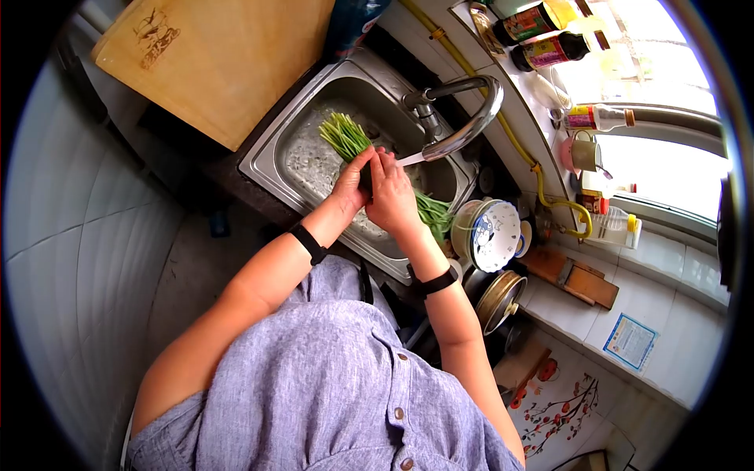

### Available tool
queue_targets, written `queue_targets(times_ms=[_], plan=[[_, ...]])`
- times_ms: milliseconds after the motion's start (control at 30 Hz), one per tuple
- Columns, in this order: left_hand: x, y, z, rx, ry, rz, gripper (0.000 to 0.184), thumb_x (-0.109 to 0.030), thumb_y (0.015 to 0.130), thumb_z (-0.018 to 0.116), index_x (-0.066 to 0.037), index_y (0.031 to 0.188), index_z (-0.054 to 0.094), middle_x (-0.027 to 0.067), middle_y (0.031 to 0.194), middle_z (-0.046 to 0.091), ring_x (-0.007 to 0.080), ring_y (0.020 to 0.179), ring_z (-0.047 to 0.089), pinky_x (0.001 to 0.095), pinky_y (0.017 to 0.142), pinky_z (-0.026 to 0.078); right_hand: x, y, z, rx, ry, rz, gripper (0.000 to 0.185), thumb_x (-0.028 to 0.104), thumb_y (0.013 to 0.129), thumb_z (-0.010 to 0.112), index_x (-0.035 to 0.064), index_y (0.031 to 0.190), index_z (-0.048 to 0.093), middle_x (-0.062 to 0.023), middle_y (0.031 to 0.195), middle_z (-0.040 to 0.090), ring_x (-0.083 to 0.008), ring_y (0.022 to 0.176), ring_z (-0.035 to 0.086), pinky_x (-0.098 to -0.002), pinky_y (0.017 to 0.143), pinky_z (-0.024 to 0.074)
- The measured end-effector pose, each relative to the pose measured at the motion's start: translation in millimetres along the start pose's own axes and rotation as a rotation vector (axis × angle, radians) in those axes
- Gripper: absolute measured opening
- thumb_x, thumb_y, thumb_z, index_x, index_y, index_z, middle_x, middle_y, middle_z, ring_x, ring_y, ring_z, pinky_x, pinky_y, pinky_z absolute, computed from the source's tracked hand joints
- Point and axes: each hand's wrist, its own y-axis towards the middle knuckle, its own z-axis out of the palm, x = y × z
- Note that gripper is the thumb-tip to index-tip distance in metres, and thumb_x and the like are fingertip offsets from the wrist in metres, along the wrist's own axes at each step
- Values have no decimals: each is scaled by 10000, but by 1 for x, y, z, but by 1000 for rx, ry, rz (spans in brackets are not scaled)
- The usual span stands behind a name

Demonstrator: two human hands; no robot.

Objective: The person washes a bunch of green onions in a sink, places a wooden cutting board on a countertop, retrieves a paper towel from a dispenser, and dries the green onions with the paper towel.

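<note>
Over a metal sink, a bunch of green stalks is held between my two hands. The cut ends point to the upper left, and the leafy ends hang out at the right side of the sink. My left hand is closed round the bunch. Beside it, touching, my right hand is closed on the same stalks, its fingers together. Water runs from the curved faucet onto the fingers of my right hand. The palms and the middle of the bunch are hidden.
A large wooden board stands left of the sink. Stacked bowls and a lidded pot are at the right. Bottles and a mug line the window ledge. A yellow pipe runs along the wall.
</note>
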Motion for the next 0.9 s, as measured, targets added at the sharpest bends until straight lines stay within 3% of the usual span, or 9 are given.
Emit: queue_targets(times_ms=[200,267,333,467,533,567,700,833,900], plan=[[-33,2,-7,-68,320,320,192,-94,736,676,-45,902,592,67,829,626,197,746,604,328,703,512,-3,16,6,-83,533,84,622,-34,632,500,5,1232,342,-235,1161,443,-413,1095,441,-450,931,386],[-40,1,-4,-68,386,392,175,-109,745,662,-32,884,590,76,798,621,204,737,604,341,702,506,-14,18,8,-28,787,218,496,4,698,519,30,1180,402,-209,1117,477,-366,1030,506,-370,887,424],[-51,0,-2,-117,399,446,169,-80,734,647,-26,874,568,84,745,611,211,697,598,344,650,499,-51,14,21,-45,513,100,378,6,725,532,23,1101,488,-152,1034,534,-310,1011,542,-360,886,420],[-78,-11,11,-87,498,691,322,21,680,654,-68,952,506,39,809,551,192,678,579,334,617,502,-104,9,2,176,71,350,262,121,772,546,50,1024,570,-195,1050,568,-333,970,561,-424,775,467],[-88,-11,10,-53,612,752,344,29,689,648,-61,986,500,37,840,554,180,713,579,326,648,504,-118,11,-2,25,106,386,277,155,771,561,81,1038,565,-236,1062,552,-385,931,563,-461,738,472],[-89,-13,15,-41,652,788,355,31,691,646,-57,1001,496,36,851,555,174,725,577,324,658,505,-165,5,37,-220,-67,236,330,207,722,650,60,1005,570,-182,899,594,-323,828,605,-409,702,481],[-88,-22,31,-6,788,885,395,38,698,642,-45,1051,484,32,883,555,151,760,573,313,687,505,-206,25,80,-246,756,724,617,124,686,697,31,1204,375,-142,866,569,-257,798,602,-374,636,510],[-90,-27,34,-43,830,885,410,41,697,646,-44,1065,489,27,896,558,139,768,573,299,709,499,-167,54,35,-375,1197,877,620,47,719,661,17,1240,324,-138,870,568,-200,690,583,-273,599,501],[-93,-28,27,-58,847,888,411,45,695,647,-47,1064,491,25,899,557,136,772,571,293,714,496,-173,64,19,-398,1329,833,429,62,790,617,2,1175,439,-102,838,584,-169,670,579,-250,609,494]])
